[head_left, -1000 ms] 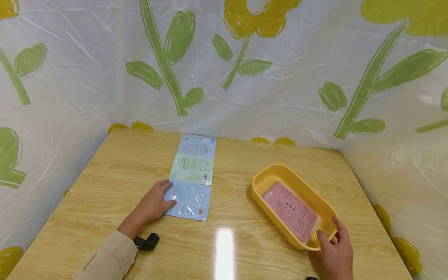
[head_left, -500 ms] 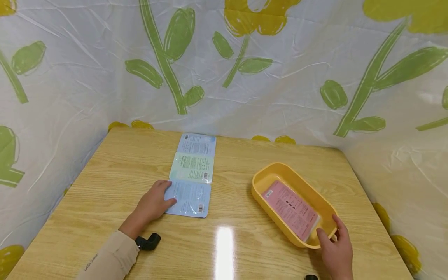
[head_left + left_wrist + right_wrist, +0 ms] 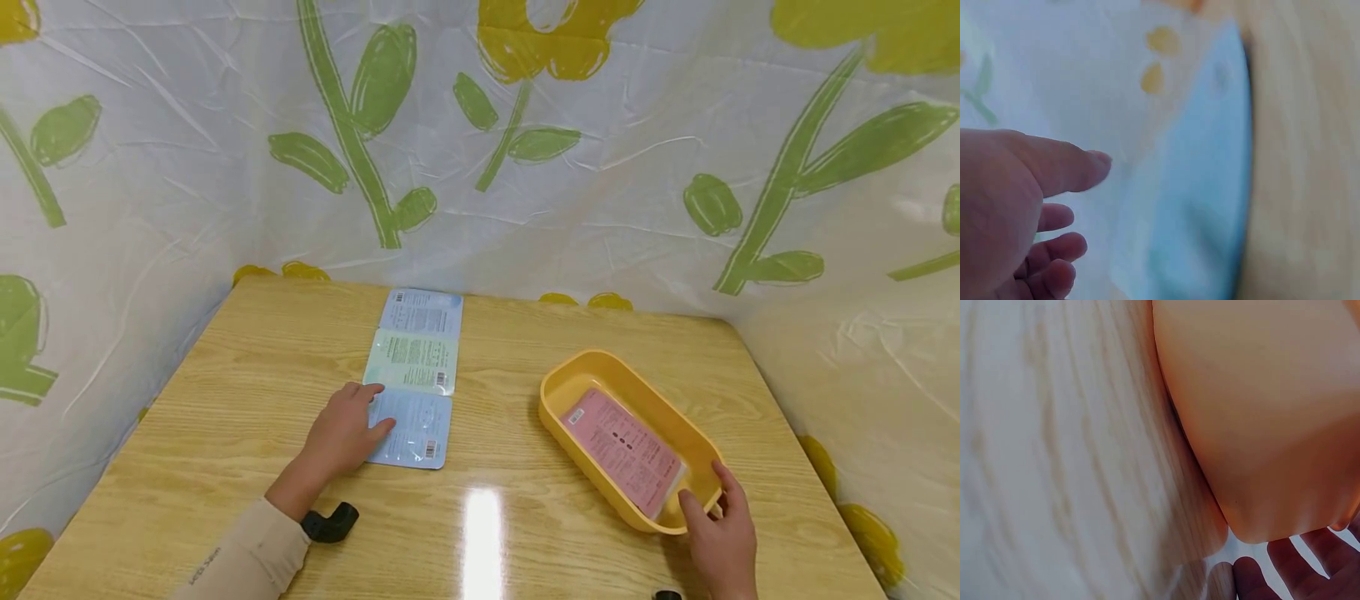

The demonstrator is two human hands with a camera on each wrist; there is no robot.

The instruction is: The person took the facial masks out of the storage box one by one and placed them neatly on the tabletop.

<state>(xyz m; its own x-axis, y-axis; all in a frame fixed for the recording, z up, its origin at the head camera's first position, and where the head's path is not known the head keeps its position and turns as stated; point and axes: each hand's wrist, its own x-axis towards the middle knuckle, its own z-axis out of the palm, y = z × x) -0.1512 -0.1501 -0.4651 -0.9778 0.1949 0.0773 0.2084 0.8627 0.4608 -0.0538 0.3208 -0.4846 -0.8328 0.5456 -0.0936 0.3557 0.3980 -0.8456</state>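
Observation:
My left hand (image 3: 341, 433) lies over the left edge of a glossy light-blue sachet (image 3: 412, 433), fingers and thumb relaxed. In the left wrist view, the thumb (image 3: 1072, 164) points out over the blurred blue sachet (image 3: 1210, 181). Beyond it, a pale-green sachet (image 3: 412, 358) and another blue sachet (image 3: 422, 311) continue the column. My right hand (image 3: 723, 533) grips the near right end of a yellow tub (image 3: 577, 454), thumb over the rim. In the right wrist view, fingers (image 3: 1294, 565) lie against the tub's outer wall (image 3: 1254, 425). A pink sachet (image 3: 622, 450) lies inside the tub.
All of this stands on a wooden table (image 3: 495, 475). White sheeting with a flower print (image 3: 600, 200) rises behind the table and along both sides. Black wrist gear (image 3: 332, 523) sits at my left wrist.
My left hand has shifted slightly right, farther over the near blue sachet's left edge. The right hand and the tub have stayed in place.

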